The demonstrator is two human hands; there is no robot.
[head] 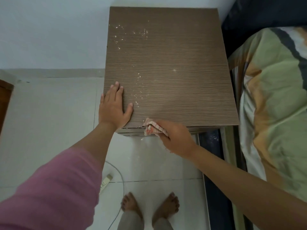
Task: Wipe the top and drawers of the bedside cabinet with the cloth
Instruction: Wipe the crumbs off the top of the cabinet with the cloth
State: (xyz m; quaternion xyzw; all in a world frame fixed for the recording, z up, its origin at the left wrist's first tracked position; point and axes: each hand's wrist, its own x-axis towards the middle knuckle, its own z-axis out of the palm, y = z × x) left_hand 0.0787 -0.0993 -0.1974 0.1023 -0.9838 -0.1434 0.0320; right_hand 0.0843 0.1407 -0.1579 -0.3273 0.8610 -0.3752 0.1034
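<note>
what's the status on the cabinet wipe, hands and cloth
Left hand flat on brown wood-grain cabinet top. Right hand grips red-striped cloth at front edge. White crumbs remain.

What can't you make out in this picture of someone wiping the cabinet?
Head view, the only one:
- Drawers: only a sliver shows under the cabinet top; the steep downward angle hides the fronts.
- Cloth: mostly covered by the right hand gripping it, so its full size and pattern stay unknown.
- White specks on the top: too small to identify.
- Label on the plug: unreadable behind the left arm.
</note>
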